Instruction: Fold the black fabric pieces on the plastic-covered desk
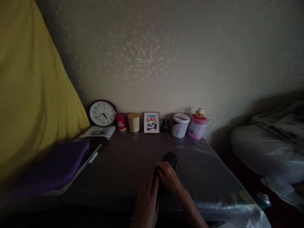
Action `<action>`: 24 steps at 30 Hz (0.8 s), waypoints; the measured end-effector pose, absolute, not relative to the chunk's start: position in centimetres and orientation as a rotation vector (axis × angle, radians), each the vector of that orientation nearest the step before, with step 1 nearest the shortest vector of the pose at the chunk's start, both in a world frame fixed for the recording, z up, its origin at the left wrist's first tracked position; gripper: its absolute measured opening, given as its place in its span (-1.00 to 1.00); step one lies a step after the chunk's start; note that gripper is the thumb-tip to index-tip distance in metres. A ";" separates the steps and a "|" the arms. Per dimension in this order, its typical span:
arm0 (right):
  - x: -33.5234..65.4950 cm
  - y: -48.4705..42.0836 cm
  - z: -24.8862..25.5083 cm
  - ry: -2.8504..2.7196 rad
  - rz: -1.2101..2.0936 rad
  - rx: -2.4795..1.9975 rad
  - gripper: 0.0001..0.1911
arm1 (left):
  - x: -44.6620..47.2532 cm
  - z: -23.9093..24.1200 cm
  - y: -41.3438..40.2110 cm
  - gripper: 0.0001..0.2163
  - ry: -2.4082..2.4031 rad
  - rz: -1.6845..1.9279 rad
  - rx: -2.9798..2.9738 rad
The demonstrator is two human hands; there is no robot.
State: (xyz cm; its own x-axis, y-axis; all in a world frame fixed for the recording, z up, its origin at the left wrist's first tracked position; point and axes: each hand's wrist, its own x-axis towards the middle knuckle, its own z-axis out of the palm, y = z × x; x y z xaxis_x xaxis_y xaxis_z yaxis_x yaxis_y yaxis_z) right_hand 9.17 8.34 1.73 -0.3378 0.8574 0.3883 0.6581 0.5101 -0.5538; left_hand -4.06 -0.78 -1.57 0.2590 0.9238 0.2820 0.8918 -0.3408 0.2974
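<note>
A small black object (170, 158) lies on the dark table (123, 167), near the middle front. My right hand (168, 176) rests on its near end with the fingers curled over it. My left hand (145, 202) lies beside it on the left, fingers stretched forward and touching the object's side. The dim light hides what the black object is.
Along the wall stand a round clock (102, 113), a red tin (121, 121), a yellow tin (134, 122), a framed panda picture (151, 122), a white tub (180, 125) and a pink jar (198, 126). A purple case (57, 164) lies left; yellow fabric (28, 95) hangs there. Plastic-wrapped bundles (266, 148) sit right.
</note>
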 end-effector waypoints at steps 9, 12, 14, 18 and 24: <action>12.4 6.5 3.5 -1.580 1.035 -1.190 -0.77 | -4.3 -2.6 -0.7 -0.32 1.758 0.609 2.415; 15.7 5.2 3.1 -1.359 1.109 -1.328 -0.69 | -4.4 -2.8 -0.8 -0.31 1.725 0.642 2.424; 17.7 4.8 2.0 -1.226 1.046 -1.383 -0.65 | -4.4 -2.8 -0.8 -0.31 1.703 0.674 2.436; 19.6 4.7 -0.4 -1.074 0.979 -1.394 -0.54 | -4.6 -2.9 -0.8 -0.28 1.672 0.729 2.454; 19.7 4.6 -1.1 -1.119 0.900 -1.425 -0.49 | -5.0 -2.7 -0.6 -0.22 1.663 0.691 2.439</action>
